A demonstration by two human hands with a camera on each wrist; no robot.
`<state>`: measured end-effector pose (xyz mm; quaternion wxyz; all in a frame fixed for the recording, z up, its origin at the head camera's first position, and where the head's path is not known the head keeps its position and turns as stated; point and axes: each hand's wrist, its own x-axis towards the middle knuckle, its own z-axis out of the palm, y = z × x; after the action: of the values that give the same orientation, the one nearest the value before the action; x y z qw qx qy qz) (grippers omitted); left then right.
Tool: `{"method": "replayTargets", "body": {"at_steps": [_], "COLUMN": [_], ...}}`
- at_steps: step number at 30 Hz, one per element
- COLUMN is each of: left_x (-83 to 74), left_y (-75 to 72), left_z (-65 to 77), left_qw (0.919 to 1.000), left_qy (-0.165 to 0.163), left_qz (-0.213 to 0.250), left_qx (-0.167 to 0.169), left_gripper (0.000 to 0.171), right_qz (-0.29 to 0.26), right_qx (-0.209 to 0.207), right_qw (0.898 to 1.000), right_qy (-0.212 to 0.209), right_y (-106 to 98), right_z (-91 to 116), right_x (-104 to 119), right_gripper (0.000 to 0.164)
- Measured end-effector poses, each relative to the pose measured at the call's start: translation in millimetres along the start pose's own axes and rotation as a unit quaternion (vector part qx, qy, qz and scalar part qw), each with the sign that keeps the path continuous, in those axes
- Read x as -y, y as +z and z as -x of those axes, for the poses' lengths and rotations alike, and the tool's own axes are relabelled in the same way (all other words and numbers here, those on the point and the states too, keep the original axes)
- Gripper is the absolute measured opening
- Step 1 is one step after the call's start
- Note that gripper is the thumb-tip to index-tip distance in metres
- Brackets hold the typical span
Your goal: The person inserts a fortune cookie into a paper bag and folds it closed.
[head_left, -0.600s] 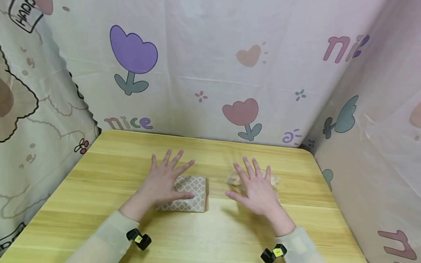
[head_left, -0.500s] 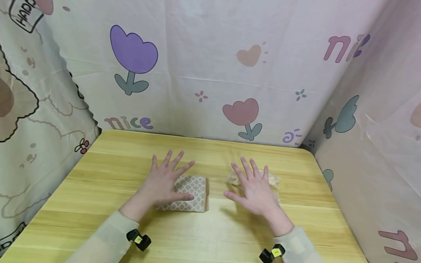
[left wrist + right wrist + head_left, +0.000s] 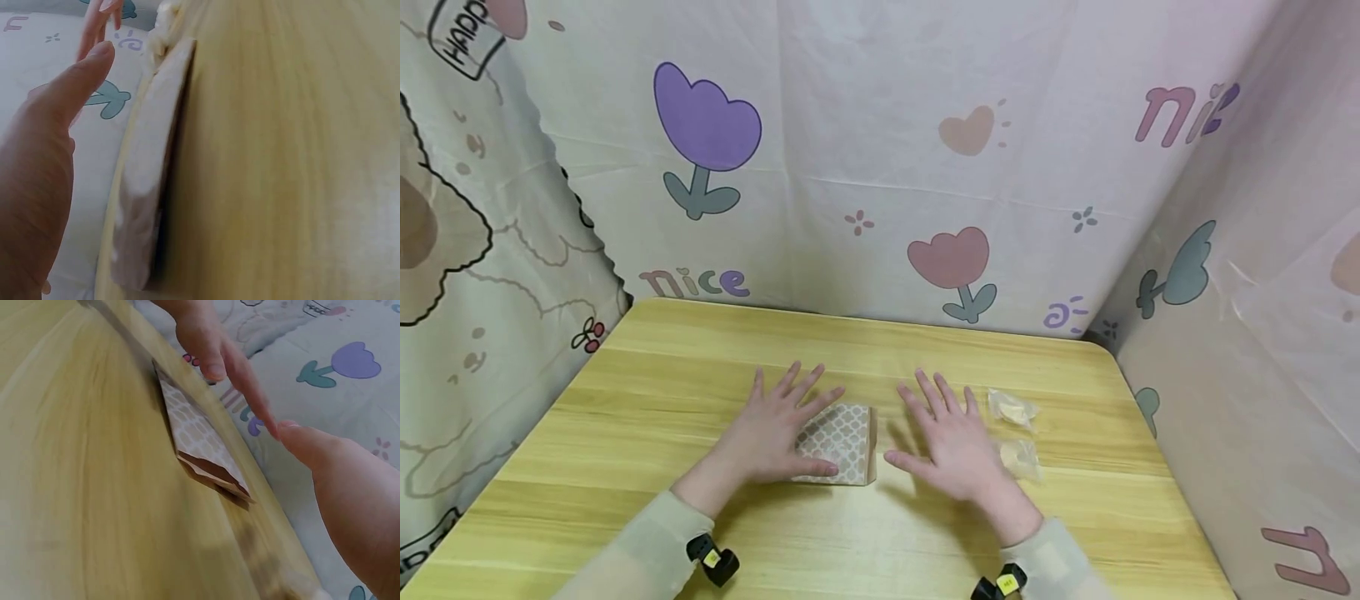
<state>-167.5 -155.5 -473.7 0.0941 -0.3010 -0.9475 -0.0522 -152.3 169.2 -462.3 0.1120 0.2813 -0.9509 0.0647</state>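
Note:
A brown paper bag (image 3: 842, 437) with a white lattice pattern lies flat on the wooden table. Its slightly parted mouth faces right, as the right wrist view shows of the paper bag (image 3: 203, 440). Over its left part hovers my left hand (image 3: 771, 433), palm down with fingers spread; gaps to the bag show in the left wrist view. My right hand (image 3: 958, 446) is held with spread fingers above the table, between the bag and two small clear packets. Pale pieces sit inside the far packet (image 3: 1012, 410) and the near packet (image 3: 1019, 458). Both hands hold nothing.
The wooden table (image 3: 685, 367) has rounded far corners. A printed fabric curtain (image 3: 850, 150) hangs behind it and along both sides. A small black device (image 3: 712, 560) is strapped at the left wrist, and a similar black device (image 3: 1000, 581) at the right.
My right hand has moved left toward the bag, uncovering the two packets. My left hand has shifted slightly down, fingers still spread. The bag and packets stay where they were.

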Motion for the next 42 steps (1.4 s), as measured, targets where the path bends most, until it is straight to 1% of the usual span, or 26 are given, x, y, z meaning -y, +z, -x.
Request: {"method": "replayTargets", "body": {"at_steps": [4,7,11,16,18,23,26,32,38,42], "left_x": [-0.9,-1.1,0.6,2.9,3.4,5.1,6.1,7.5,7.3,7.7], "left_y": [6.9,10.7,15.7,19.2,19.7,22.7,23.8,25.9,24.8,25.4], "left_z": [3.2,4.4,5.6,7.6,8.1,8.3,8.4,9.6,10.0,9.9], "left_qw": [0.9999,0.9997,0.9993,0.9985,0.9983,0.9971,0.9958,0.9941,0.9942,0.9946], "left_qy": [0.004,0.005,0.015,0.020,0.023,0.029,0.030,0.027,0.026,0.027], "left_qz": [0.005,0.020,0.024,0.024,0.027,0.045,0.058,0.067,0.065,0.061], "left_qx": [0.010,0.016,0.025,0.045,0.046,0.054,0.064,0.082,0.082,0.079], "left_gripper": [0.113,0.111,0.108,0.108,0.110,0.113,0.114,0.114,0.114,0.114], "right_qz": [-0.003,-0.001,0.000,-0.002,-0.003,-0.004,-0.006,-0.004,0.006,0.007], "right_qx": [0.008,0.013,0.018,0.026,0.029,0.039,0.043,0.047,0.057,0.057], "right_qw": [1.000,0.999,0.999,0.998,0.997,0.997,0.996,0.996,0.996,0.996], "right_qy": [-0.019,-0.031,-0.046,-0.066,-0.070,-0.073,-0.072,-0.072,-0.070,-0.070], "right_y": [5.5,9.6,15.9,25.6,28.9,35.0,37.6,41.0,44.7,46.1], "right_z": [-2.7,-4.2,-6.1,-7.4,-7.5,-6.4,-5.2,-3.1,-0.3,1.3], "right_x": [8.2,13.5,20.1,26.7,28.5,31.0,31.3,31.3,29.9,29.8], "right_gripper": [0.094,0.092,0.089,0.085,0.083,0.079,0.076,0.074,0.072,0.073]}}
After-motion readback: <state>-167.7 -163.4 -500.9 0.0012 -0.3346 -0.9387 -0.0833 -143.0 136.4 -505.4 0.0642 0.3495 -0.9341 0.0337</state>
